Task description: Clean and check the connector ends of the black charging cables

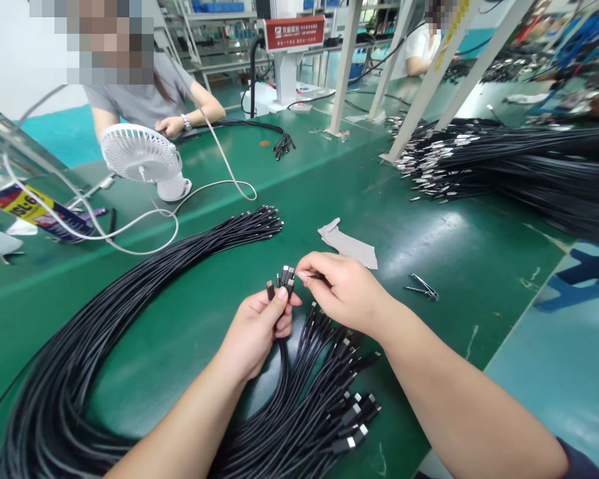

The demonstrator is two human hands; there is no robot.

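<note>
My left hand (259, 329) grips a small bunch of black cable ends (282, 279), plugs pointing up. My right hand (342, 289) is just right of them, its fingertips pinching one black plug (313, 275) beside the bunch. Below both hands lies a fan of loose black cable ends (339, 392) on the green table (439, 239). A long bundle of black cables (104, 313) curves away to the left, its far ends near the table's middle.
A white desk fan (142, 156) with white cords stands at the back left. A grey cloth (349, 243) and metal tweezers (422, 287) lie right of my hands. A big heap of black cables (519, 166) fills the right. Other people sit at the back.
</note>
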